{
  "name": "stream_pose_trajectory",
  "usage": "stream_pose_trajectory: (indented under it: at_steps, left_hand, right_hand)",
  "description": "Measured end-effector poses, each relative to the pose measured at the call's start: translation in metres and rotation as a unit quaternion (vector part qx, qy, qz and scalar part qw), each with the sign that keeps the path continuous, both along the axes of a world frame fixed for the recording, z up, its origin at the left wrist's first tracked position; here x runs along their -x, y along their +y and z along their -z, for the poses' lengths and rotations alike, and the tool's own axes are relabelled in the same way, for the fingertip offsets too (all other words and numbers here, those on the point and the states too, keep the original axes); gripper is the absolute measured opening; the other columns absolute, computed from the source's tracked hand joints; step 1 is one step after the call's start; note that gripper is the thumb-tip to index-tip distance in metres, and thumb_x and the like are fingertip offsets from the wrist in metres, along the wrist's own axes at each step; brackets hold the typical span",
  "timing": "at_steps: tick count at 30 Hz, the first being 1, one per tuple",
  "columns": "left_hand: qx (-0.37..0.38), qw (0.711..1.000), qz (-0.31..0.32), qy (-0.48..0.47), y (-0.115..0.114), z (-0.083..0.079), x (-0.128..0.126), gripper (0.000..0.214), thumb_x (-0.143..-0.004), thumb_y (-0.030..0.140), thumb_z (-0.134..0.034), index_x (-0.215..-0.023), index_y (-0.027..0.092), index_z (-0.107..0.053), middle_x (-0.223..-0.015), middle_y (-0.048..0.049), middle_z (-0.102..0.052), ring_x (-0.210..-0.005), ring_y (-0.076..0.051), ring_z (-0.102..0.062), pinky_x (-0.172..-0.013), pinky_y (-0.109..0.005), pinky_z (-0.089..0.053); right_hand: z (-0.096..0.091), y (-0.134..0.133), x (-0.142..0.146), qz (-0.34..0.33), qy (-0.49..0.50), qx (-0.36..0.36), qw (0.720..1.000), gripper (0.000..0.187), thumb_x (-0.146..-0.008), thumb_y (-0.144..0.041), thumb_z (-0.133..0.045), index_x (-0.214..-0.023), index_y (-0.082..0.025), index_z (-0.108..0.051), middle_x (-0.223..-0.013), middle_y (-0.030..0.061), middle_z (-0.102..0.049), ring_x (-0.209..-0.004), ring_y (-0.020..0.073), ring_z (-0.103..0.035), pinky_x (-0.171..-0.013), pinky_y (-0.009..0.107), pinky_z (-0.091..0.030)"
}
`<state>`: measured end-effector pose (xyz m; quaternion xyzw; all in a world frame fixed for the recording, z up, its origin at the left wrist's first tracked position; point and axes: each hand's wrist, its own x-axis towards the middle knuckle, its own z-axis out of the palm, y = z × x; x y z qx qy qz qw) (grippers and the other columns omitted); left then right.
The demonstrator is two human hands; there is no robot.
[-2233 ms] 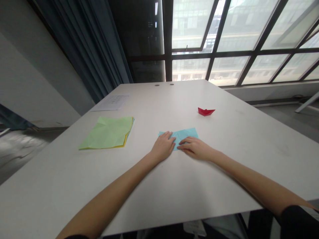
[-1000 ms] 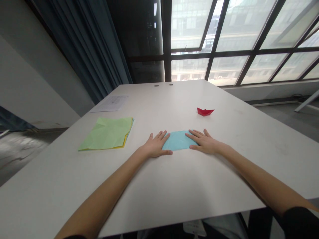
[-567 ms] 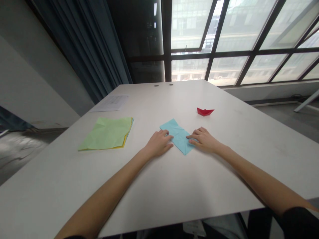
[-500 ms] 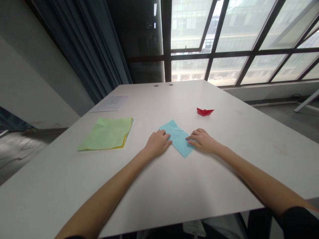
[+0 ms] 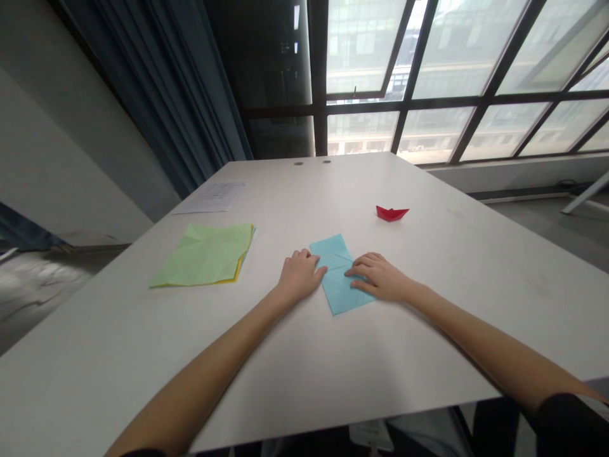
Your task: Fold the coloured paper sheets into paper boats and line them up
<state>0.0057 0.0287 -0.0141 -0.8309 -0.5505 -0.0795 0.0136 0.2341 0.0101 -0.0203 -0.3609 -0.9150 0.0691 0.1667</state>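
Note:
A folded sheet of light blue paper (image 5: 339, 285) lies flat on the white table between my hands, its surface marked with creases. My left hand (image 5: 301, 273) rests at the paper's left edge, thumb and fingers apart, the fingertips touching it. On the right side of the sheet lies my right hand (image 5: 380, 277), its fingers spread over the paper and covering part of its right edge. Neither hand grips the paper. Beyond my right hand stands a small red paper boat (image 5: 391, 214).
To the left is a stack of coloured paper (image 5: 204, 254), green on top with yellow and blue edges showing. Behind it lies a printed white sheet (image 5: 212, 197). The white table (image 5: 295, 374) reaches toward the windows, with two round grommets at its far end.
The blue paper has turned clockwise, so its long side now points more toward me. My right hand has slid slightly left over it. My left hand has barely shifted.

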Motion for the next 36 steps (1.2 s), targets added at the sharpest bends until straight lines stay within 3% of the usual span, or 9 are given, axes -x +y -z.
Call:
stream_pose_trajectory:
  at_steps: [4,9,15,20,23,27,36]
  left_hand:
    - [0.016,0.999,0.029,-0.01,-0.001,0.001,-0.001,0.039,-0.081,0.047,-0.046,-0.11,0.023,-0.057,-0.107,-0.01,-0.055,-0.099,-0.026,-0.049,-0.081,-0.039,-0.04]
    - [0.022,0.999,0.034,-0.007,-0.001,0.002,0.0,0.04,-0.08,0.046,-0.047,-0.111,0.024,-0.056,-0.108,-0.0094,-0.055,-0.1,-0.026,-0.048,-0.081,-0.039,-0.04]
    - [0.025,0.999,0.029,-0.008,-0.001,0.003,0.0,0.04,-0.079,0.045,-0.048,-0.112,0.024,-0.056,-0.108,-0.009,-0.054,-0.1,-0.026,-0.047,-0.082,-0.038,-0.039]
    - [0.023,0.996,0.044,-0.069,-0.001,0.0,-0.001,0.035,-0.076,0.038,-0.053,-0.106,0.022,-0.06,-0.103,-0.0092,-0.056,-0.096,-0.025,-0.05,-0.08,-0.036,-0.04]
    - [0.091,0.979,0.091,-0.158,-0.002,-0.003,-0.005,0.028,-0.078,0.033,-0.05,-0.099,0.019,-0.063,-0.088,-0.0056,-0.061,-0.081,-0.018,-0.054,-0.073,-0.028,-0.041]
    - [0.185,0.946,0.099,-0.246,-0.005,-0.006,-0.011,0.037,-0.081,0.046,-0.044,-0.091,0.018,-0.066,-0.074,-0.0019,-0.063,-0.066,-0.014,-0.054,-0.061,-0.023,-0.039]
    - [0.216,0.938,0.084,-0.257,-0.011,-0.01,-0.014,0.041,-0.068,0.056,-0.055,-0.072,0.017,-0.064,-0.068,-0.0011,-0.063,-0.061,-0.013,-0.053,-0.055,-0.022,-0.036]
  right_hand:
    - [0.002,0.001,0.0,-0.008,0.015,0.02,1.0,0.031,-0.09,-0.029,-0.037,-0.11,-0.023,-0.06,-0.098,0.0075,-0.059,-0.097,0.02,-0.052,-0.088,0.039,-0.037]
    - [0.005,0.006,-0.005,0.047,0.033,0.017,0.998,0.037,-0.081,-0.017,-0.044,-0.117,-0.02,-0.054,-0.105,0.0091,-0.057,-0.099,0.0215,-0.051,-0.088,0.039,-0.038]
    - [0.01,0.011,-0.008,0.077,0.082,0.021,0.993,0.031,-0.08,-0.026,-0.051,-0.11,-0.02,-0.054,-0.103,0.0083,-0.061,-0.095,0.0222,-0.054,-0.085,0.039,-0.039]
    - [0.01,0.01,-0.003,0.117,0.167,0.04,0.978,0.026,-0.078,-0.037,-0.056,-0.097,-0.02,-0.053,-0.085,0.0044,-0.063,-0.081,0.019,-0.058,-0.076,0.035,-0.043]
    - [0.01,0.008,0.002,0.118,0.195,0.053,0.972,0.024,-0.077,-0.038,-0.058,-0.09,-0.02,-0.053,-0.079,0.0025,-0.063,-0.076,0.0169,-0.059,-0.073,0.032,-0.043]
    - [0.008,0.005,0.007,0.103,0.196,0.061,0.973,0.023,-0.076,-0.037,-0.059,-0.089,-0.019,-0.053,-0.078,0.002,-0.064,-0.075,0.0158,-0.06,-0.073,0.03,-0.043]
    - [0.006,0.003,0.011,0.111,0.17,0.054,0.978,0.019,-0.077,-0.035,-0.058,-0.086,-0.02,-0.054,-0.079,0.0015,-0.064,-0.075,0.0157,-0.06,-0.075,0.031,-0.04]
